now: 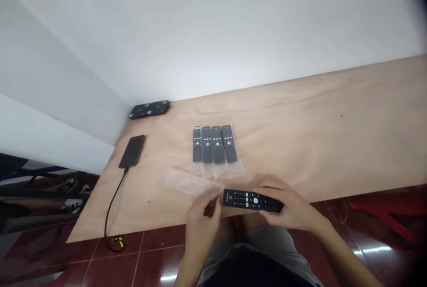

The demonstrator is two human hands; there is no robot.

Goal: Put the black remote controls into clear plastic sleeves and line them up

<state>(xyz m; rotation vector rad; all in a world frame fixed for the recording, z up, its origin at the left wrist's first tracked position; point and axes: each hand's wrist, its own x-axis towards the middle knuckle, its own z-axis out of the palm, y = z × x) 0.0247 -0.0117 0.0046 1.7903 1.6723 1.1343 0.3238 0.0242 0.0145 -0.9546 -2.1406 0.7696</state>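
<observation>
A black remote control (245, 200) lies level across my right hand (283, 204), its thumb and fingers closed around the lower end. The buttons face up and no wrapping covers it. At the other end my left hand (205, 211) pinches the open edge of a clear plastic sleeve (193, 182), just beside the remote's tip. The sleeve stretches away to the left over the table and looks flat. Beyond my hands, several more remotes (213, 144) stand side by side in a row, each in a clear sleeve.
The wooden table (300, 135) meets a white wall (233, 33) at the back. A phone (132, 151) with a black cable (111, 202) lies at the left, the cable hanging over the front edge. Two flat black boxes (150, 109) sit in the back left corner. A red stool (383, 211) stands at the right.
</observation>
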